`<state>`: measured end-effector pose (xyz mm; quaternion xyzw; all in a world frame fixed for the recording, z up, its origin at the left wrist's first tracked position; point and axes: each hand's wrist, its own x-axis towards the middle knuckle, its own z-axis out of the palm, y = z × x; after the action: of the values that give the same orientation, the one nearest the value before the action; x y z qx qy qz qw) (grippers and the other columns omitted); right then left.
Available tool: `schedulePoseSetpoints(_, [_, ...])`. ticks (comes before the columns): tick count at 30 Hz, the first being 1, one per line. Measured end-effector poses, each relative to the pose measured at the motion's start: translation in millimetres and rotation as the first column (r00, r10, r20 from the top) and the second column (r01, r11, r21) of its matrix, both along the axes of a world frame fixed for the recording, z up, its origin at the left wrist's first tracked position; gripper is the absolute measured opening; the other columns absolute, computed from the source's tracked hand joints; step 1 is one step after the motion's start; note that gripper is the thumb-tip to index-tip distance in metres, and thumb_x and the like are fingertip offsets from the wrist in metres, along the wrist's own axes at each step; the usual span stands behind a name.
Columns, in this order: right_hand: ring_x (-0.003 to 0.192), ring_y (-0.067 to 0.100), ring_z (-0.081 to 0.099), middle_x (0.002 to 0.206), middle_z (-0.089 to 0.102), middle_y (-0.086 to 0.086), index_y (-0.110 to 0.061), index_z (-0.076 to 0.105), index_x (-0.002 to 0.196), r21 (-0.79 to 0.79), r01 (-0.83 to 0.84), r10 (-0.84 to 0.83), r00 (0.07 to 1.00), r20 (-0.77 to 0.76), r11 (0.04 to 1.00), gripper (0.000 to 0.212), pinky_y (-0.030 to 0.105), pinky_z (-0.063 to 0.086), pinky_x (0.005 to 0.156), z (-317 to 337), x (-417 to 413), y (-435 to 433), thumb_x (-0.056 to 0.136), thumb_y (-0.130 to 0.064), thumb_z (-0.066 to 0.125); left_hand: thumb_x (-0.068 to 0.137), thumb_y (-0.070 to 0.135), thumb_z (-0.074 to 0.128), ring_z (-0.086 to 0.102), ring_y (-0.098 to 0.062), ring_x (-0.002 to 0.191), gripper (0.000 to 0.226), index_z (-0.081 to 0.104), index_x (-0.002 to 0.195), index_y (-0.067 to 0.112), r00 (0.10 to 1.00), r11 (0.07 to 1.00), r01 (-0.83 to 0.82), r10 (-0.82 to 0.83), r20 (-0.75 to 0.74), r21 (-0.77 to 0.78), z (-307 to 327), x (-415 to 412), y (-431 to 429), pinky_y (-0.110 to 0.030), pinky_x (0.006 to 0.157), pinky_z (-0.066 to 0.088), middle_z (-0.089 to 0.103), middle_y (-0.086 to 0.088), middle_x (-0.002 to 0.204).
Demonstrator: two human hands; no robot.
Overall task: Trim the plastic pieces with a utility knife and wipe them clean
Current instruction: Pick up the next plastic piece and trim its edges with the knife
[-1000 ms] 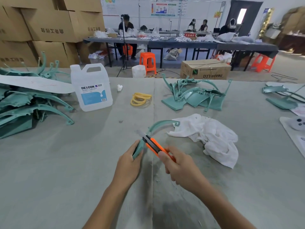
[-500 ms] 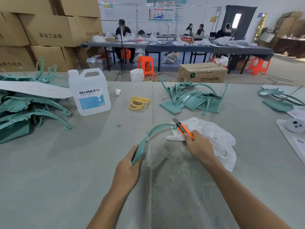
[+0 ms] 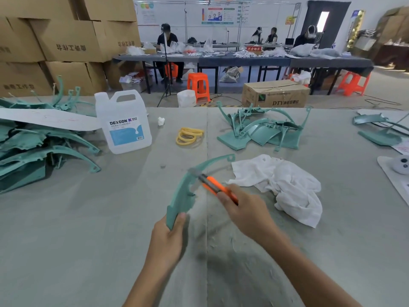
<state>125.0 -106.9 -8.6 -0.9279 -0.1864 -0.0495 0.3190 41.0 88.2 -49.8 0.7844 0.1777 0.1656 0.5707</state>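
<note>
A wide grey work table [image 3: 88,229] fills the near part of a workshop. Beyond it stand stacked cardboard boxes [image 3: 70,41] at far left, an orange stool [image 3: 198,85], and a long dark bench [image 3: 243,59] where people sit.

The left hand [image 3: 168,238] reaches in from the near edge with its forearm angled up and to the right. It grips the near end of a curved teal plastic piece [image 3: 183,196], thumb laid along the right face and fingers wrapped behind. The piece is held above the table near its middle and arcs away to the far right, ending in a small eyelet.

The right hand [image 3: 245,209] comes in from the near right corner, its forearm running diagonally. Its fingers are curled round the handle of an orange utility knife [image 3: 212,185], which points far-left. The tip meets the arc about midway along (it is motion-blurred, so the exact contact is unclear).

A crumpled white cloth [image 3: 287,187] lies on the table just right of the knife hand. Thin shavings [image 3: 221,238] are scattered on the table below the hands.

Farther off are a white jug [image 3: 124,122], some yellow bands [image 3: 188,136], a pile of teal parts [image 3: 261,131] at far centre, and a bigger heap [image 3: 33,149] at left.
</note>
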Motion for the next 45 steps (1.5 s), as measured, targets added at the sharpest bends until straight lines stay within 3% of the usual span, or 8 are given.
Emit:
schedulePoseSetpoints(7, [0.081, 0.034, 0.06, 0.076, 0.06, 0.004, -0.019, 0.05, 0.095, -0.023, 0.377, -0.377, 0.924, -0.062, 0.926, 0.035, 0.041, 0.048, 0.069, -2.3, 67.5, -47.6, 0.104, -0.051, 0.04, 0.102, 0.03, 0.054, 0.041, -0.002, 0.042, 0.031, 0.058, 0.073, 0.021, 0.997, 0.995, 0.068, -0.066, -0.035, 0.069, 0.2, 1.6, -4.3, -0.017, 0.043, 0.031, 0.046, 0.015, 0.046])
schedulePoseSetpoints(15, [0.057, 0.006, 0.057, 0.069, 0.064, -0.007, -0.036, 0.058, 0.094, 0.069, -0.224, 0.23, 0.97, -0.08, 0.972, 0.035, 0.023, 0.041, 0.051, 24.6, -10.8, 2.3, 0.093, -0.068, 0.042, 0.1, 0.024, 0.055, 0.043, 0.0, 0.044, 0.03, 0.057, 0.07, 0.024, 0.999, 0.998, 0.041, -0.04, -0.022, 0.046, 0.5, 1.1, -7.4, -0.015, 0.046, 0.035, 0.051, 0.018, 0.049])
schedulePoseSetpoints(21, [0.085, 0.029, 0.062, 0.092, 0.066, 0.005, -0.023, 0.059, 0.108, -0.297, 0.203, -0.217, 0.976, -0.015, 0.933, 0.034, 0.036, 0.049, 0.073, 47.7, 62.1, -36.7, 0.105, -0.051, 0.04, 0.1, 0.031, 0.055, 0.039, -0.002, 0.046, 0.032, 0.057, 0.07, 0.02, 0.998, 0.999, 0.049, -0.048, -0.04, 0.018, 2.5, -5.2, -4.4, -0.016, 0.045, 0.032, 0.046, 0.015, 0.048])
schedulePoseSetpoints(28, [0.062, 0.016, 0.064, 0.074, 0.068, -0.003, -0.049, 0.043, 0.108, 0.099, 0.019, -0.016, 0.999, -0.035, 0.995, 0.01, 0.04, 0.051, 0.058, 24.5, 29.9, -45.1, 0.102, -0.055, 0.039, 0.088, 0.005, 0.069, 0.073, -0.038, 0.086, 0.024, 0.068, 0.111, 0.005, 0.998, 0.729, -0.038, -0.011, -0.067, -0.683, 2.3, -10.7, -11.2, -0.044, 0.07, 0.058, 0.075, -0.021, 0.101])
schedulePoseSetpoints(34, [0.064, 0.015, 0.061, 0.077, 0.067, -0.003, -0.04, 0.045, 0.109, -0.007, -0.067, 0.065, 0.988, -0.14, 0.998, 0.012, 0.048, 0.052, 0.069, -8.9, -2.6, -47.2, 0.103, -0.049, 0.041, 0.078, 0.011, 0.079, 0.052, -0.021, 0.125, 0.082, 0.026, 0.14, 0.026, 0.981, 0.988, -0.143, 0.134, -0.14, -0.053, -1.7, -38.4, -5.9, -0.043, 0.111, 0.042, 0.043, -0.005, 0.142])
schedulePoseSetpoints(38, [0.061, 0.014, 0.059, 0.073, 0.065, -0.003, -0.046, 0.041, 0.124, -0.1, -0.098, 0.084, 0.988, -0.133, 0.99, 0.02, 0.043, 0.051, 0.066, -20.9, -9.8, -52.0, 0.104, -0.043, 0.042, 0.076, 0.06, 0.071, 0.009, -0.025, 0.144, 0.091, 0.029, 0.151, 0.029, 0.954, 0.768, 0.024, 0.174, -0.245, 0.64, -2.8, -55.6, -2.9, -0.042, 0.116, 0.021, 0.006, -0.01, 0.161])
schedulePoseSetpoints(41, [0.058, 0.011, 0.055, 0.068, 0.06, -0.006, -0.045, 0.039, 0.125, -0.133, -0.114, 0.102, 0.99, -0.094, 0.985, 0.021, 0.038, 0.045, 0.059, -22.4, -12.3, -48.9, 0.104, -0.041, 0.043, 0.073, 0.085, 0.046, 0.01, -0.021, 0.146, 0.095, 0.028, 0.149, 0.031, 0.951, 0.661, 0.183, 0.068, -0.302, 0.727, 6.2, -42.0, -4.8, -0.037, 0.116, 0.016, 0.015, -0.002, 0.16])
schedulePoseSetpoints(45, [0.063, 0.014, 0.05, 0.071, 0.05, -0.013, -0.042, 0.039, 0.123, -0.249, -0.142, 0.142, 0.99, -0.019, 0.958, 0.02, 0.038, 0.036, 0.058, -19.4, -18.5, -35.7, 0.103, -0.043, 0.041, 0.063, 0.094, 0.041, 0.044, -0.016, 0.111, 0.078, 0.042, 0.108, 0.031, 0.951, 0.636, 0.251, -0.02, -0.309, 0.729, 8.3, -14.4, -17.0, -0.033, 0.097, 0.035, 0.044, 0.012, 0.108])
